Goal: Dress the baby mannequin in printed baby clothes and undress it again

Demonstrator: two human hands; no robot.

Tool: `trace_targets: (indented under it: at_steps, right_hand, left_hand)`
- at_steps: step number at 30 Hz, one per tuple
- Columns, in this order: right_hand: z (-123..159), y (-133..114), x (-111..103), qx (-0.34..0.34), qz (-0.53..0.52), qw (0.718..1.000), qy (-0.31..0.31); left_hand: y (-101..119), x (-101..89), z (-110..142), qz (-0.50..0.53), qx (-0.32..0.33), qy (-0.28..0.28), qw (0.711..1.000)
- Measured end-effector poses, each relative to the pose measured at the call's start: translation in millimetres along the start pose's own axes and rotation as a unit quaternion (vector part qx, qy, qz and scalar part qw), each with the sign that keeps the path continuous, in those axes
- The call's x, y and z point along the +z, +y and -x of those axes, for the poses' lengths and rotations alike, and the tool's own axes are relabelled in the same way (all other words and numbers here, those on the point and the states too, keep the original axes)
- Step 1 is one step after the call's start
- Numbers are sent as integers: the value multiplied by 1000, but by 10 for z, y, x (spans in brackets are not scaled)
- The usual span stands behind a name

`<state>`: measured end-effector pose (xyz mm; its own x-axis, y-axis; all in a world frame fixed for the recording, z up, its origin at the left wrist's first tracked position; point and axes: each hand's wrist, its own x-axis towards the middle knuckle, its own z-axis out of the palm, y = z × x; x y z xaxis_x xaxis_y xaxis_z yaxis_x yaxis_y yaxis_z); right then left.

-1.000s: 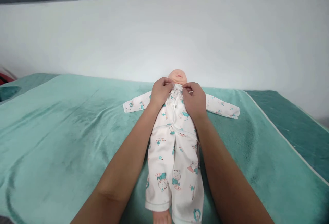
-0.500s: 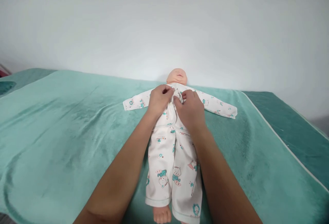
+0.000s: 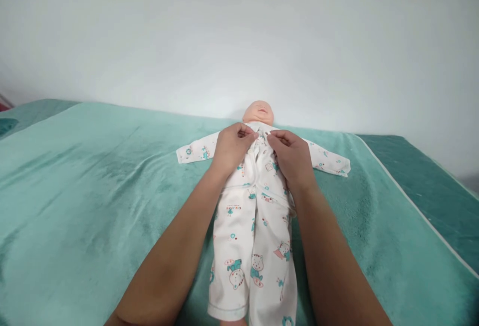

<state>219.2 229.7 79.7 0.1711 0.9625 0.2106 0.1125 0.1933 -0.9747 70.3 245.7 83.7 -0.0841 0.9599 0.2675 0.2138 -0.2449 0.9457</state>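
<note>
A baby doll (image 3: 259, 111) lies on its back, head away from me, arms stretched out to both sides. It wears a white printed shirt (image 3: 270, 167) with a front opening and matching pants (image 3: 273, 246). At the chest, my left hand (image 3: 235, 145) pinches the shirt's left front edge between thumb and fingers. Opposite it, my right hand (image 3: 291, 152) pinches the right front edge near the neckline. A small gap separates the two edges between my fingertips. Any fastener there is too small to make out.
A green plush blanket (image 3: 112, 191) spreads under the doll, with a darker green strip (image 3: 419, 181) along the right. Behind the doll's head stands a white wall (image 3: 239, 47) with a dark band on top.
My right hand has moved slightly right and now pinches the shirt edge, drawing it apart from the left one. The left hand stays nearly in place. The view has shifted slightly.
</note>
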Motion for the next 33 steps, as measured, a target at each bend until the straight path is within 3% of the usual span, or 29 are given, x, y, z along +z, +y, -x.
trace_targets:
  at_steps: [5,16,22,29,33]
  right_hand:
    - [18,-18,-6,15,-25,999,-29]
    - [35,-16,6,-21,-6,999,-47]
    - [53,-68,3,3,31,998,-62]
    - [78,-98,48,-43,141,987,-58]
    - [77,-87,58,-49,154,985,-67]
  left_hand:
    - [100,86,38,103,-43,20,994]
    - [171,24,33,157,-90,-42,983]
    - [175,-7,52,135,-73,-71,986]
    - [215,25,67,34,-91,-57,994]
    - [221,25,72,37,-100,-59,993]
